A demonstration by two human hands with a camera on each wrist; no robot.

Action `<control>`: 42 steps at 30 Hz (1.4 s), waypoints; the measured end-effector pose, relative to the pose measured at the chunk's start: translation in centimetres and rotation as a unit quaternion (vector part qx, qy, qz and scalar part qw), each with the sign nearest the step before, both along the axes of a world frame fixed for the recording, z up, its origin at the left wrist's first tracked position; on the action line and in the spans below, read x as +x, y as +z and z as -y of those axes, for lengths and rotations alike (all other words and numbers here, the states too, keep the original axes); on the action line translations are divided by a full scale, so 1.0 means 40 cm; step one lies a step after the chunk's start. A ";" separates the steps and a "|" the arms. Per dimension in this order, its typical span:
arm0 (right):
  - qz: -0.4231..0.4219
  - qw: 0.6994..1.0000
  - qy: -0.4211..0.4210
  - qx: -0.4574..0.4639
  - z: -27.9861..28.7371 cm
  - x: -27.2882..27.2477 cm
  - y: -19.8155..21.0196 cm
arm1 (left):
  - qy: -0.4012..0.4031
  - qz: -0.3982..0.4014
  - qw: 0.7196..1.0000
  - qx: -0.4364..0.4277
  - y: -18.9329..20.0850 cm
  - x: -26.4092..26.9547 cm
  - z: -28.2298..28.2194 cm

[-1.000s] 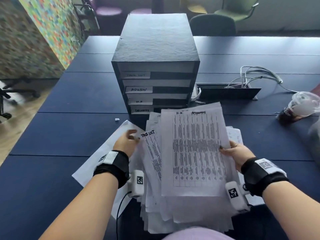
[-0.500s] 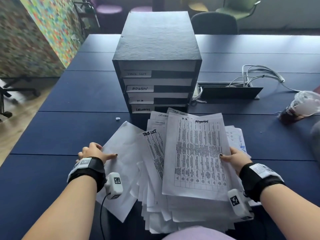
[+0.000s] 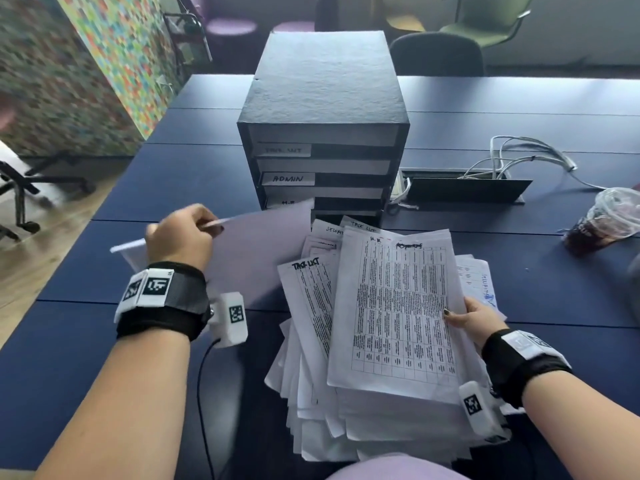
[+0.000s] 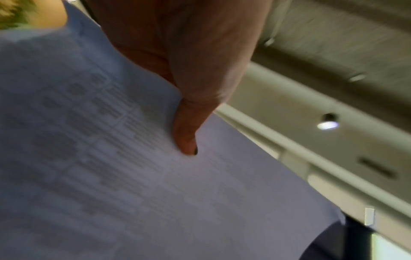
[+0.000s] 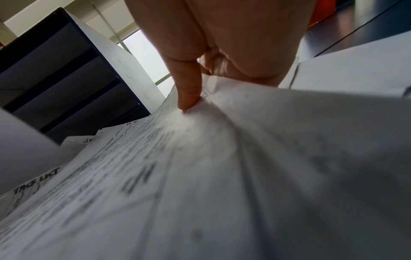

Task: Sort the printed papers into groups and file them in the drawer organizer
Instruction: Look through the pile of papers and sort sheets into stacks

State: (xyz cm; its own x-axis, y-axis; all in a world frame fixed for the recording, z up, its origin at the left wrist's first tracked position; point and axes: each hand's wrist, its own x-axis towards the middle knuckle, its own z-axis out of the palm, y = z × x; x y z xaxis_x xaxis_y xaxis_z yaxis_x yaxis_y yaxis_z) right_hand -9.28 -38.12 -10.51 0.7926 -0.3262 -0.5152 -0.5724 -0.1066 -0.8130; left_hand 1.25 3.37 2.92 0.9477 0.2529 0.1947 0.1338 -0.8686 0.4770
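left hand (image 3: 180,233) has lifted sheet (image 3: 256,251) | organizer (image 3: 322,140) label ADMIN

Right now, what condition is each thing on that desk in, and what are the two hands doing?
Left hand: pinching a single sheet, lifted off the table.
Right hand: gripping the right edge of the paper stack.
Paper stack: fanned and untidy, top page marked H.R.
Drawer organizer: upright, drawers closed, labels facing the person.
Plastic cup: lidded, tilted or lying down, dark drink inside.
Cables: loosely tangled by the table's cable box.
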 end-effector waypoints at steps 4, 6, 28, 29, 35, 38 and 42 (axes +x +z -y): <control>-0.002 1.000 -0.011 0.019 0.008 0.001 -0.008 | -0.100 0.176 0.976 -0.076 0.138 -0.037 0.060; -0.002 1.000 -0.010 0.026 0.011 0.000 -0.008 | -0.146 0.204 0.956 -0.150 0.164 -0.044 0.097; -0.002 0.998 -0.016 0.053 0.020 -0.007 -0.007 | -0.045 -0.172 0.851 -0.494 -0.237 -0.154 0.160; 0.003 0.999 -0.014 0.045 0.021 -0.006 -0.009 | -0.046 -0.178 0.844 -0.503 -0.232 -0.154 0.166; 0.039 0.999 -0.008 0.018 0.049 0.007 0.015 | -0.006 -0.111 0.931 -0.348 -0.241 -0.124 0.118; 0.075 0.997 -0.005 -0.022 0.079 0.023 0.072 | 0.055 -0.084 0.949 -0.299 -0.226 -0.110 0.076; 0.164 0.985 0.015 -0.060 0.092 0.061 0.212 | 0.079 -0.097 0.945 -0.301 -0.221 -0.103 0.060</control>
State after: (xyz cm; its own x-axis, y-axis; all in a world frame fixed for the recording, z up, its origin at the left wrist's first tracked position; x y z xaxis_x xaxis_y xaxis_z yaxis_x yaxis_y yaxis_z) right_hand -6.82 -41.82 -2.03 0.9201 -0.3431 -0.1889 -0.2764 -0.2268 -0.9339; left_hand -2.87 0.98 -5.94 0.8917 0.4041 -0.2036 0.3755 -0.4097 0.8313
